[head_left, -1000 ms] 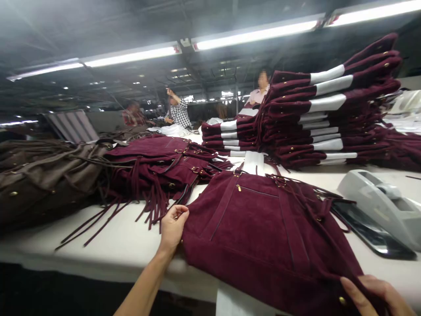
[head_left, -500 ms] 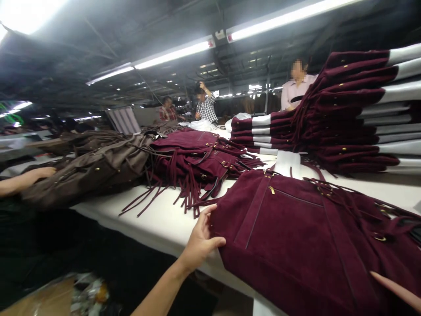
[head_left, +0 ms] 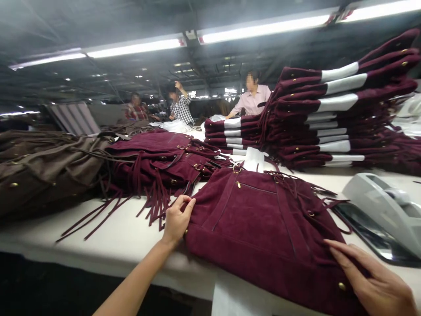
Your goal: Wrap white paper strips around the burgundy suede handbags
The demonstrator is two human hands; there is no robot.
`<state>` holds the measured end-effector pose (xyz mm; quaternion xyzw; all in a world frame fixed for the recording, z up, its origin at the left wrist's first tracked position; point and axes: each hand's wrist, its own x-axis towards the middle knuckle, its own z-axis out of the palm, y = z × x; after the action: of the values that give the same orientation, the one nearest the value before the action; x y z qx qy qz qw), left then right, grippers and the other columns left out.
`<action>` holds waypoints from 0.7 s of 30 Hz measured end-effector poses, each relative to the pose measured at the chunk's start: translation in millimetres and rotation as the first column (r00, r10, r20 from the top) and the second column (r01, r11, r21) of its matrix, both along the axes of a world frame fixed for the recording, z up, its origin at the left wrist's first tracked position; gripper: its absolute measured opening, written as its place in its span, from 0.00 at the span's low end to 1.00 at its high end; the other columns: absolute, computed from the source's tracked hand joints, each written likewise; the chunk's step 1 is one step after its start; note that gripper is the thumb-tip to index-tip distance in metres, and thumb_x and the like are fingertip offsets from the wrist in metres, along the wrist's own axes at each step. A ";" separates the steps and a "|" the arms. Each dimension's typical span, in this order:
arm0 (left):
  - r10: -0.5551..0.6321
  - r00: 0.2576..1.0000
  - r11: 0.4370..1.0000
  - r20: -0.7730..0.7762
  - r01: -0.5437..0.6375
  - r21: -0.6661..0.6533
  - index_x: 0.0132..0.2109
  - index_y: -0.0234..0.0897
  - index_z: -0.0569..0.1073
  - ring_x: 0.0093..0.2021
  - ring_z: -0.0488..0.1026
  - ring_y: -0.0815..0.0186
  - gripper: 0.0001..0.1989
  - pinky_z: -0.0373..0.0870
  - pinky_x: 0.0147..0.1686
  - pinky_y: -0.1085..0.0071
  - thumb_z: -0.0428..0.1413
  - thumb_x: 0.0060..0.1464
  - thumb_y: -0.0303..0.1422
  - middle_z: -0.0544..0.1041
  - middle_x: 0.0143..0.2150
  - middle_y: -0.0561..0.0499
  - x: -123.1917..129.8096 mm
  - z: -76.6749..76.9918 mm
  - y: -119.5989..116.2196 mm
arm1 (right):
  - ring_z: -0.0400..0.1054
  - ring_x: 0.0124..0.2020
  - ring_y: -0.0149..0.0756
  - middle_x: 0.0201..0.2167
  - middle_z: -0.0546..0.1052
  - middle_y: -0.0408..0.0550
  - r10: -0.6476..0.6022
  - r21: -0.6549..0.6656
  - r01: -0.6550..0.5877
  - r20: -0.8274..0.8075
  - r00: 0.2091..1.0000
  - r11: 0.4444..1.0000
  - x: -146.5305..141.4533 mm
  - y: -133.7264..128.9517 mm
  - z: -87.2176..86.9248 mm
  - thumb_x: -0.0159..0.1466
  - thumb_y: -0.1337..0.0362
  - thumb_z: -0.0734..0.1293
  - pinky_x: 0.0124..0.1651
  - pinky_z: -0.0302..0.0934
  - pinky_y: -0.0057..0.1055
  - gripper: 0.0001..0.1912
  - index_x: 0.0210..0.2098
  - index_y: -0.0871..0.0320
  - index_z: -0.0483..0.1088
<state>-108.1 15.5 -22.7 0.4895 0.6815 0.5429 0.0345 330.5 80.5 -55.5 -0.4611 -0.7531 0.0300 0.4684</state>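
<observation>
"Head view, looking down at the work: where's the maroon bag (head_left: 243, 228)?"

"Lying on the pale desk (head_left: 98, 224), base toward the person, its near edge close to the desk's front."

"And the grip?"

"The left hand (head_left: 176, 224) has the side edge pinched between thumb and fingers. The right hand (head_left: 381, 281) has its fingertips on the other side, near the brass stud (head_left: 342, 286). From here I can't tell if they're gripping a fold or just resting."

"How would you handle it well?"

"I'd match the two sides, I think: a light, level pull, so the panel lies flat and the piping by the zip pull (head_left: 238, 184) doesn't twist. Suede could crease or mark, so broad, soft fingers beat a hard pinch."

"What about those loose cords (head_left: 322, 188)?"

"They trail off the top, toward the glossy dark object (head_left: 371, 232) and the grey dispenser (head_left: 371, 193). I'd keep them gathered on the bag, since they could snag there."

"The fringe (head_left: 158, 193) on the neighbouring pile (head_left: 144, 149) hangs just beside the left hand, too."

"Right, so fingers clear of that. And I'd mind the weight; near that edge, the base could sag."
</observation>
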 end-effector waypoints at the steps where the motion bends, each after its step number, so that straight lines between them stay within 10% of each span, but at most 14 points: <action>1: -0.012 1.000 1.000 -0.021 0.012 -0.015 0.35 0.38 0.73 0.29 0.70 0.67 0.15 0.64 0.32 0.73 0.54 0.57 0.45 0.73 0.28 0.54 -1.1 -4.2 -3.8 | 0.76 0.37 0.39 0.38 0.80 0.42 -0.001 0.032 0.002 -0.017 1.000 0.999 -3.0 -3.4 -5.4 0.63 0.47 0.63 0.46 0.70 0.32 0.18 0.41 0.51 0.76; 5: -0.070 0.956 0.996 -0.283 0.050 -0.077 0.46 0.42 0.77 0.44 0.73 0.59 0.18 0.66 0.49 0.63 0.49 0.61 0.46 0.75 0.43 0.48 -4.4 -7.3 -39.7 | 0.75 0.39 0.37 0.40 0.80 0.43 -0.010 0.079 0.015 -0.056 0.998 0.997 -2.7 -9.1 -13.7 0.64 0.54 0.65 0.50 0.67 0.30 0.13 0.42 0.53 0.76; 10: -0.302 0.722 0.953 -0.623 0.249 -0.174 0.62 0.46 0.66 0.67 0.54 0.49 0.27 0.49 0.66 0.47 0.54 0.58 0.48 0.57 0.67 0.46 10.3 2.2 -69.9 | 0.73 0.45 0.42 0.41 0.79 0.45 -0.197 -0.196 0.138 -0.327 0.924 0.971 -11.0 -11.2 9.0 0.60 0.48 0.68 0.55 0.65 0.35 0.18 0.42 0.53 0.78; 15: -0.557 0.662 0.827 -0.501 0.384 -0.412 0.67 0.46 0.57 0.67 0.55 0.49 0.35 0.53 0.64 0.45 0.54 0.57 0.52 0.63 0.65 0.45 24.1 18.2 -51.3 | 0.75 0.40 0.42 0.37 0.80 0.46 -0.272 -0.388 -0.104 -0.789 0.551 0.916 -31.6 -3.6 39.7 0.51 0.48 0.75 0.45 0.71 0.36 0.26 0.45 0.56 0.76; 21: -0.685 0.654 0.709 -0.319 0.502 -0.495 0.65 0.50 0.61 0.63 0.61 0.49 0.40 0.64 0.60 0.53 0.60 0.48 0.56 0.63 0.64 0.44 31.4 10.4 -39.5 | 0.76 0.33 0.38 0.35 0.80 0.42 -0.300 -0.361 -0.292 -0.925 0.234 0.886 -45.4 15.7 46.1 0.47 0.55 0.78 0.38 0.74 0.32 0.30 0.48 0.54 0.74</action>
<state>-76.7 -24.0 -12.3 0.7915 0.5528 0.2243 0.1328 285.2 96.2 -9.4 -0.4402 -0.2651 0.4868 0.7064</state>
